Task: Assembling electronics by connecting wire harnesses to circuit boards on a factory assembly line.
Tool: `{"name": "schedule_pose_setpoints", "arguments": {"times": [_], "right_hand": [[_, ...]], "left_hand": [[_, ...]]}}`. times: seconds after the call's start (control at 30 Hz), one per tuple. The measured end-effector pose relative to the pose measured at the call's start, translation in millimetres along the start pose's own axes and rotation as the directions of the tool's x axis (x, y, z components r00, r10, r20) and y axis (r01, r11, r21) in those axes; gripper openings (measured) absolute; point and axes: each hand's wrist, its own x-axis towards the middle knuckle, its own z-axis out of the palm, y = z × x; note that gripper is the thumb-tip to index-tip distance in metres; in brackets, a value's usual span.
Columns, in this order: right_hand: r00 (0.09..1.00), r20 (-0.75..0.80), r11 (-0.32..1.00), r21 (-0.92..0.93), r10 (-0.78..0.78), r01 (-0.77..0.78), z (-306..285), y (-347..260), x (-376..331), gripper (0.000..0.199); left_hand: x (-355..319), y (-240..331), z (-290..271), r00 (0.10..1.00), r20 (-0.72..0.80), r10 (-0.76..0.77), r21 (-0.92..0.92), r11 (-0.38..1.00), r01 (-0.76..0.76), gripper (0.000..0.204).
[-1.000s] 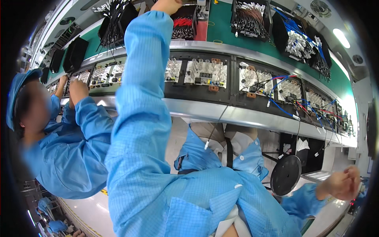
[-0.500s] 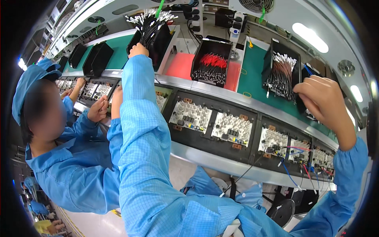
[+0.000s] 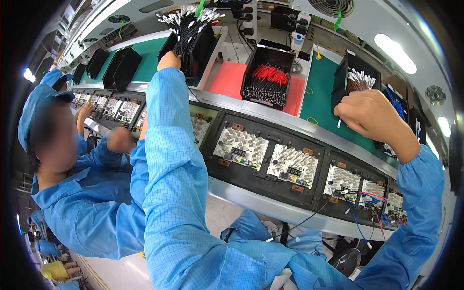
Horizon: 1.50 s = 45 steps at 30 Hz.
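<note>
On the far left, a co-worker [image 3: 72, 193] in a blue coat and cap is seen, bent to the belt of boards [image 3: 290, 164]. That person's hands are kept apart from the two hands told of here.

The left hand [image 3: 169, 60] is stretched up and far to a black bin [image 3: 195, 46]. Black wires [image 3: 191, 26] with white tips are stood in it. A second ago this hand was higher, at the top edge of the picture, by another bin; now it is laid at the foot of this bunch. The fingers are curled, but it cannot be told if a wire is pinched, for they are hidden behind the hand. The wires are stood almost straight up, long way near to far, with the white tips up and fanned out.

In the middle, a bin of red wires [image 3: 268, 79] is left alone.

The right hand [image 3: 372, 118] was low by the chair a second ago. Now it is lifted to the right bin [image 3: 357, 79] of brown wires [image 3: 360, 82]. It is closed like a fist, and one thin wire [image 3: 340, 122] is seen poking down from its left side, so a wire is likely held. That wire is pointed down, toward the boards. So both hands are now set at wire bins, and wires seem to be picked.
</note>
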Motion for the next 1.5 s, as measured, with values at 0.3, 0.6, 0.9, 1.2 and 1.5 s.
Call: {"name": "schedule_pose_setpoints", "arguments": {"times": [0.3, 0.6, 0.9, 1.2, 1.5], "right_hand": [[1.000, 0.005, 1.000, -0.013, -0.009, 0.009, 7, -8, -22, 0.008], [0.995, 0.102, 0.999, -0.029, -0.016, 0.019, 8, -7, -31, 0.008], [0.995, 0.084, 0.998, -0.018, -0.054, 0.055, 16, -3, -30, 0.011], [0.992, 0.086, 0.996, -0.015, -0.088, 0.090, 12, -8, -30, 0.012], [0.991, 0.057, 0.992, -0.009, -0.123, 0.124, 20, -12, -32, 0.016]], "left_hand": [[10, -12, 18, 0.993, -0.111, 0.026, -0.051, 0.998, -0.032, 0.027], [19, 21, -34, 0.871, -0.481, 0.100, -0.122, 0.976, -0.179, 0.019], [16, 55, -41, 0.916, -0.203, 0.347, 0.226, 0.927, -0.301, 0.016], [17, 40, -69, 0.951, 0.130, 0.282, 0.736, 0.615, -0.283, 0.030], [16, 36, -99, 0.749, -0.118, 0.652, 0.623, 0.635, -0.456, 0.019]]}}
